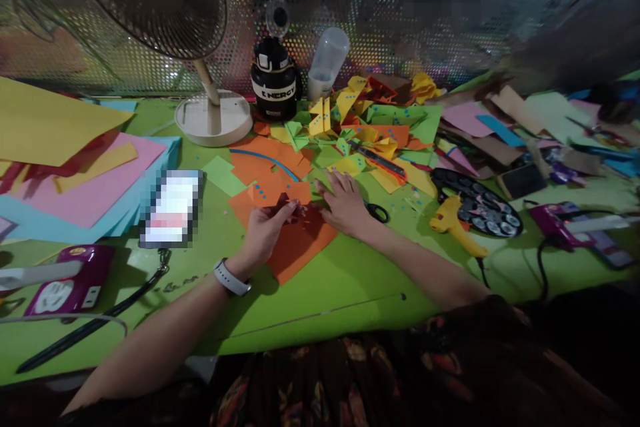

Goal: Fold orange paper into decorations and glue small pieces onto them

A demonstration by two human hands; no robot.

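Both my hands rest on an orange paper sheet lying on the green table. My left hand, with a white watch on the wrist, pinches a folded edge of the orange paper near its top. My right hand lies flat with fingers spread, pressing the paper down just to the right. Black scissors lie right beside my right hand. More orange pieces with blue dots sit just beyond my fingers.
A heap of yellow, green and orange paper scraps lies behind. A fan, a black bottle, a phone, a yellow glue gun, a paint palette and stacked coloured sheets surround the work spot.
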